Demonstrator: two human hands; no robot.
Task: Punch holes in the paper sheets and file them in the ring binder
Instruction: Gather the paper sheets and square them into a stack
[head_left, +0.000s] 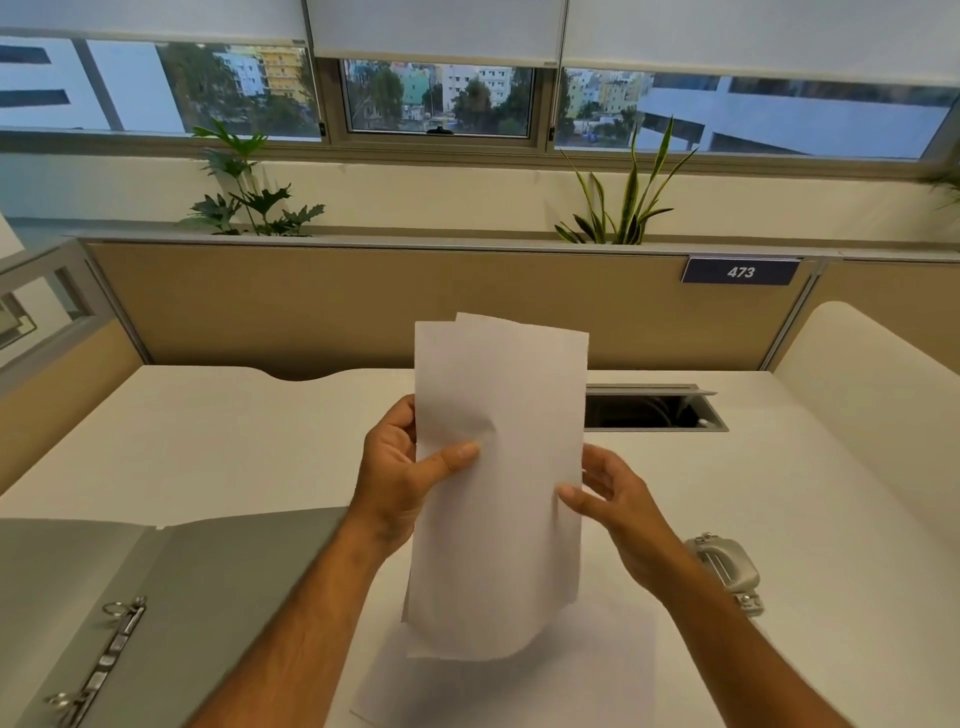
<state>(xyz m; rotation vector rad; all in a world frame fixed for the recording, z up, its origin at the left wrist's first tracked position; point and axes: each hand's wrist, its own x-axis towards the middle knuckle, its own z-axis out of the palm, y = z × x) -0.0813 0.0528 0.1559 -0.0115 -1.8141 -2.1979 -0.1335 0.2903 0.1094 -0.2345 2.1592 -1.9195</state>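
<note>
I hold two white paper sheets (498, 467) upright above the desk, slightly offset from each other at the top. My left hand (400, 478) grips their left edge, thumb across the front. My right hand (618, 499) pinches the right edge between thumb and fingers. Another white sheet (597, 670) lies flat on the desk below them. A grey ring binder (208, 582) lies open at the lower left, its metal rings (111, 654) showing. A grey hole punch (727, 569) sits on the desk to the right, behind my right forearm.
The white desk (234, 447) has an open cable hatch (649, 410) at the back right. A tan partition (363, 301) with a "473" sign (740, 272) stands behind it, with plants (249, 197) and windows beyond. A curved white panel (872, 374) borders the right side.
</note>
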